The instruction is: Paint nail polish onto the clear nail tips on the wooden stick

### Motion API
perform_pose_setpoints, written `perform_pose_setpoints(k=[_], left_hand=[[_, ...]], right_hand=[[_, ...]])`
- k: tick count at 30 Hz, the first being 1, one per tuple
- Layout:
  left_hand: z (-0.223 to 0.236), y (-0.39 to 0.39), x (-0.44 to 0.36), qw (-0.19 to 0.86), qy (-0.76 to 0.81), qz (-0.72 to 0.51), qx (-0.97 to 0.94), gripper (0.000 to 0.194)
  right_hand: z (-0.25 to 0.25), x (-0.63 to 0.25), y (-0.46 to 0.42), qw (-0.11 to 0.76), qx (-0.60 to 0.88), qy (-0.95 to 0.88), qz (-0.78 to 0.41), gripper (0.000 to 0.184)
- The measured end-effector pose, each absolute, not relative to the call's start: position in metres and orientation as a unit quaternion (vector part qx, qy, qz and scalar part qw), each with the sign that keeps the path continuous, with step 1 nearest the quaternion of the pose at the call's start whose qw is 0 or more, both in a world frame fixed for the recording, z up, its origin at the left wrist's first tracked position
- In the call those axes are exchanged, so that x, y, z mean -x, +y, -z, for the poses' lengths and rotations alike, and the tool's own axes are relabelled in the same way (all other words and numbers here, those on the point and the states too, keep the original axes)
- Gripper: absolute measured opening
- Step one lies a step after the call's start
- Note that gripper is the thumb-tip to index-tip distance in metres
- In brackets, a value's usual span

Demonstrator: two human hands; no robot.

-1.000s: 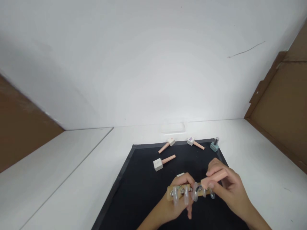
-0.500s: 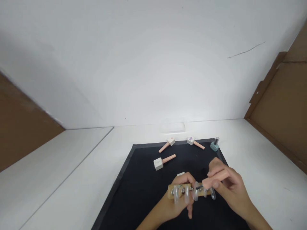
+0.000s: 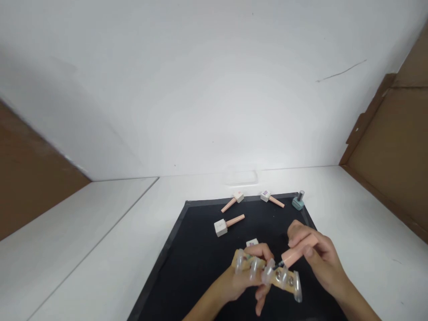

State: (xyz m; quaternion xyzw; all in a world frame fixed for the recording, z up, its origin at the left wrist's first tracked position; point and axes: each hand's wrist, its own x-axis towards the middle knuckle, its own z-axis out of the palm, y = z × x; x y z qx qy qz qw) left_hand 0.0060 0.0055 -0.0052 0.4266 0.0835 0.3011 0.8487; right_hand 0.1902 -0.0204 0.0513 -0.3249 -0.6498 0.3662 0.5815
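My left hand (image 3: 245,278) is closed around a wooden strip (image 3: 267,272) that carries several clear false nail tips. It holds the strip tilted, right end lower, above the black mat (image 3: 194,258). My right hand (image 3: 316,258) pinches a pink nail polish brush cap (image 3: 297,250), and its dark brush tip touches one of the nail tips near the middle of the strip. A small white bottle (image 3: 252,243) sits on the mat just behind my left hand.
On the mat's far part lie three white-based polish bottles with pink caps (image 3: 228,224) (image 3: 232,201) (image 3: 271,199) and an upright teal bottle (image 3: 298,201). White tabletop (image 3: 100,249) surrounds the mat. Brown cardboard walls (image 3: 394,151) stand at right and left.
The wooden strip has tilted, its right end dropping lower. My right hand with the pink cap stayed over it with only a small shift.
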Motion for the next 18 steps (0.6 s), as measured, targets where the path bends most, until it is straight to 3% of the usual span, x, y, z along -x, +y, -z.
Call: perform_pose_setpoints(k=[18], left_hand=[[0.000,0.006,-0.007,0.829,0.139,-0.303,-0.450,0.039]], right_hand=[[-0.058,-0.190,-0.019,0.565,0.332,-0.666,-0.355,0.030]])
